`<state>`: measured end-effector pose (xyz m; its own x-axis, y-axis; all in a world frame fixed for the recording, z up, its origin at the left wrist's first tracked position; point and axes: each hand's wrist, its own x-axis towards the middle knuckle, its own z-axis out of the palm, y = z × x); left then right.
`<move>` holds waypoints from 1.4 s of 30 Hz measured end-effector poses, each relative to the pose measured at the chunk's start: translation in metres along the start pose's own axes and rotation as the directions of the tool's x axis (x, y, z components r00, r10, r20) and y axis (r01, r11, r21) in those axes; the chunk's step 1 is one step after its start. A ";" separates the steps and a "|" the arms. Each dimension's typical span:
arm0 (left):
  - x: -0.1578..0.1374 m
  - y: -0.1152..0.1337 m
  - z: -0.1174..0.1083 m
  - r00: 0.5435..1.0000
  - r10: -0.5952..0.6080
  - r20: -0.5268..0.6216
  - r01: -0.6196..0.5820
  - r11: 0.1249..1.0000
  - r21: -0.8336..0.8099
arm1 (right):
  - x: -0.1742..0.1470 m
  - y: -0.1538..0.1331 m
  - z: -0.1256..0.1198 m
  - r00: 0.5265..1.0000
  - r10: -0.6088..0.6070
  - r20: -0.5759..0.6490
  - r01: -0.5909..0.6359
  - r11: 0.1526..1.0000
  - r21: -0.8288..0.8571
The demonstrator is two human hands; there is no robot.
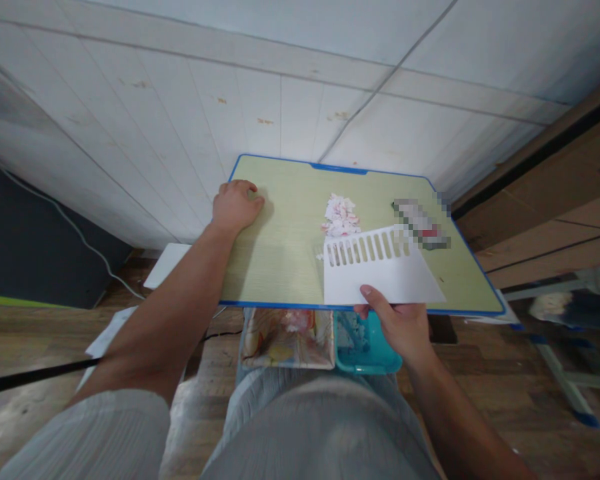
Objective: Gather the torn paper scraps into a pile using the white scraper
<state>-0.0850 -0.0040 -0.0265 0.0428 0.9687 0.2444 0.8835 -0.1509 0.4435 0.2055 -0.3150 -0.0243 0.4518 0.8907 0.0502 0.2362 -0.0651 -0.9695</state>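
My right hand (397, 327) grips the near edge of a stiff white sheet (375, 280), its thumb on top. A row of long slots runs along the sheet's far side. Just beyond that side lies a heap of small white and pinkish paper scraps (341, 215), partly covered by the sheet. At the left edge of a small light-wood table (285, 227) with a blue rim, my left hand (237, 205) rests with its fingers curled at the edge. Its fingertips are partly hidden.
A blurred-out dark-edged packet (423, 223) lies on the table's right side. Below the near edge stand a patterned bin (290, 361) with wrappers and a teal basket (380, 357) with scraps. A white panelled wall (260, 100) rises behind; cardboard boxes (555, 200) stand to the right.
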 end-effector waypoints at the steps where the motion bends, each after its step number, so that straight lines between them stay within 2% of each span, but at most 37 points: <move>1: 0.000 0.000 0.000 1.000 -0.001 -0.002 0.001 1.000 -0.003 | 0.000 0.000 -0.001 1.000 -0.003 0.010 0.003 1.000 0.006; 5: 0.001 0.001 0.001 1.000 -0.004 -0.005 0.004 1.000 -0.012 | 0.007 0.001 -0.006 0.995 -0.003 0.103 -0.001 0.999 0.035; 7: 0.000 0.001 0.001 1.000 -0.002 -0.006 0.002 1.000 -0.010 | 0.014 0.002 -0.008 0.995 0.001 0.102 -0.008 0.997 0.071; 11: -0.001 0.000 0.001 1.000 0.000 0.002 0.000 1.000 0.002 | 0.028 0.003 -0.006 0.991 -0.002 -0.133 0.039 0.961 0.275; 14: 0.000 0.000 0.000 1.000 0.008 0.012 -0.008 1.000 0.000 | 0.039 0.003 -0.005 0.972 -0.020 -0.235 0.107 0.926 0.363; 17: 0.001 0.000 0.001 1.000 0.007 0.010 -0.007 1.000 -0.002 | 0.048 0.004 -0.006 0.970 -0.063 -0.233 0.125 0.956 0.265; 20: 0.001 0.000 0.001 1.000 0.004 0.008 -0.004 1.000 0.006 | 0.053 0.009 -0.003 0.985 -0.052 -0.165 0.072 0.991 0.117; 28: -0.001 -0.001 0.000 1.000 0.017 0.009 -0.018 0.999 0.029 | 0.062 0.014 -0.001 0.992 -0.047 -0.118 0.047 0.999 -0.006; 31: -0.001 0.001 -0.001 1.000 0.007 0.012 -0.007 1.000 0.021 | 0.059 0.010 -0.006 0.984 -0.065 -0.167 0.062 0.998 -0.024; 37: -0.002 0.003 -0.003 1.000 -0.004 0.029 0.004 1.000 0.011 | 0.049 0.004 -0.019 0.974 -0.121 -0.192 0.119 0.993 -0.021; 42: -0.001 0.001 -0.002 1.000 0.002 0.025 -0.002 1.000 -0.006 | 0.051 -0.005 -0.026 0.972 -0.179 -0.155 0.188 0.981 0.046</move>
<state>-0.0850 -0.0058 -0.0247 0.0562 0.9732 0.2232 0.8806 -0.1536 0.4482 0.2498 -0.2816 -0.0111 0.5298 0.8074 0.2598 0.2776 0.1244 -0.9526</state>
